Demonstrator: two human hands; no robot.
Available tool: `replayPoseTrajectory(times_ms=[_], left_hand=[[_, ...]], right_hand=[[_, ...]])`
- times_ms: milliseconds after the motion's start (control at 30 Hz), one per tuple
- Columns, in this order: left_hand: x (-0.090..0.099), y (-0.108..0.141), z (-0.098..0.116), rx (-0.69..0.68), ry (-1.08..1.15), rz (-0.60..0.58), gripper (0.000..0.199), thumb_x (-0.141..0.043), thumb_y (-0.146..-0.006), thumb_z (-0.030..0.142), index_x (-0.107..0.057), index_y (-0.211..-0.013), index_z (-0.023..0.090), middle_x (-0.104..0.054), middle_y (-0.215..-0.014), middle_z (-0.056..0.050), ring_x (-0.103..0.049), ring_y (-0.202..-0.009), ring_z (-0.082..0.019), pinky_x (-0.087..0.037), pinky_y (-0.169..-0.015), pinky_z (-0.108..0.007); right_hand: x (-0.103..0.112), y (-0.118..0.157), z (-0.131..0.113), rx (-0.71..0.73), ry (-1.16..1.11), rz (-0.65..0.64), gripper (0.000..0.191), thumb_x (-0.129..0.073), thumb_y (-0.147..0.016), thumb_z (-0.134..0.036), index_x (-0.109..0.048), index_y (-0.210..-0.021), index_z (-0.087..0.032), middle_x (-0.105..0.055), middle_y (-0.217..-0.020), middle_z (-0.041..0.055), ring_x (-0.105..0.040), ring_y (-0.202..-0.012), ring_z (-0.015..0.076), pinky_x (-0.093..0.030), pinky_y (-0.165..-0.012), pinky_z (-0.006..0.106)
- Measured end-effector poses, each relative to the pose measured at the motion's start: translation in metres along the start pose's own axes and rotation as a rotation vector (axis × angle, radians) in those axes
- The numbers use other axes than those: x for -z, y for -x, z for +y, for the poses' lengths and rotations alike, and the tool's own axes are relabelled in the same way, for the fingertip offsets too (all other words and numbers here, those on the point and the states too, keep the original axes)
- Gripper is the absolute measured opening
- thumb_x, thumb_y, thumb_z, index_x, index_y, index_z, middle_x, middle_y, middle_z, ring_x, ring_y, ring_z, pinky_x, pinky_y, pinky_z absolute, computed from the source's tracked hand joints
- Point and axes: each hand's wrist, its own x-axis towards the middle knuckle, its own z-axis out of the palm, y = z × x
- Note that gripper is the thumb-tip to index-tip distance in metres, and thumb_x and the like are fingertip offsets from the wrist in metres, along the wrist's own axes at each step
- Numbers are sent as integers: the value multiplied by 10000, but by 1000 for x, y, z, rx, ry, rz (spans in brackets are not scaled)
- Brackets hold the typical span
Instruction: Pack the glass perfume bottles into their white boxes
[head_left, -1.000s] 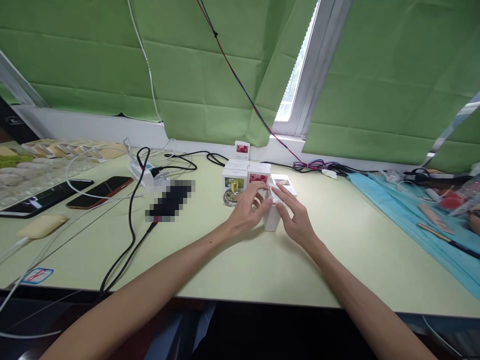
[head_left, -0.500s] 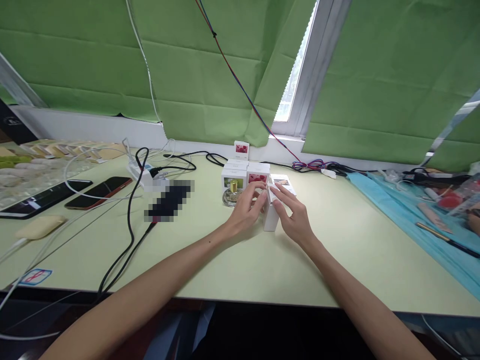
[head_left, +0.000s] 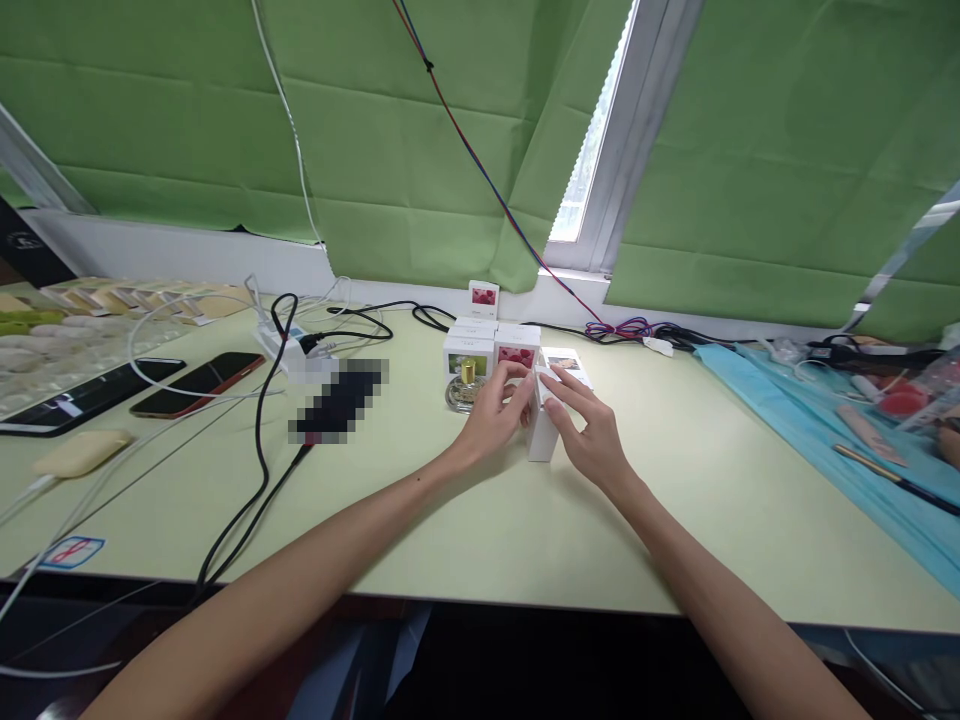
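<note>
A narrow white box (head_left: 543, 437) stands upright on the table, held between both my hands at its upper part. My left hand (head_left: 496, 408) grips it from the left with curled fingers. From the right, my right hand (head_left: 589, 425) has its thumb and fingers on the box's top edge. Just left of my left hand sits a round glass bottle (head_left: 459, 396) with a gold cap. Behind the hands stand white boxes with printed pictures, one with a green picture (head_left: 459, 348) and one with a red picture (head_left: 517, 345). Another white box (head_left: 564, 360) is partly covered by my right hand.
Left on the pale table (head_left: 420, 525) lie a tablet (head_left: 82, 395), a phone (head_left: 199, 385), a pale yellow case (head_left: 82, 453) and black cables (head_left: 259, 440). A blue sheet (head_left: 795, 420) with assorted items covers the right side. Bundled wires (head_left: 622, 328) run along the back wall.
Almost nothing differs. My fingers have shifted very slightly on the narrow white box, which stays in the same place.
</note>
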Motion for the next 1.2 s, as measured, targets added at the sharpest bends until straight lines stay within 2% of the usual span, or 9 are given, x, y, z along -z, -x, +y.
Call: replayPoseTrajectory(times_ms=[367, 1200], left_hand=[[-1, 0, 4, 97, 8, -12, 379, -624, -924, 553, -503, -1077, 228, -566, -1191, -47, -585, -708, -94, -511, -597, -260], [-2, 0, 6, 96, 8, -6, 359, -641, -912, 507, -496, -1076, 223, -568, -1203, -55, -589, -705, -84, -519, -603, -245]], right_hand=[[3, 0, 0, -7, -8, -22, 439, -549, -1000, -500, -697, -1340, -264, -560, -1524, 105, -526, -1419, 310, -426, -1183, 531], [5, 2, 0, 5, -4, -61, 446, -562, -994, -483, -665, -1374, -272, -530, -1551, 101, -496, -1445, 304, -410, -1194, 540]])
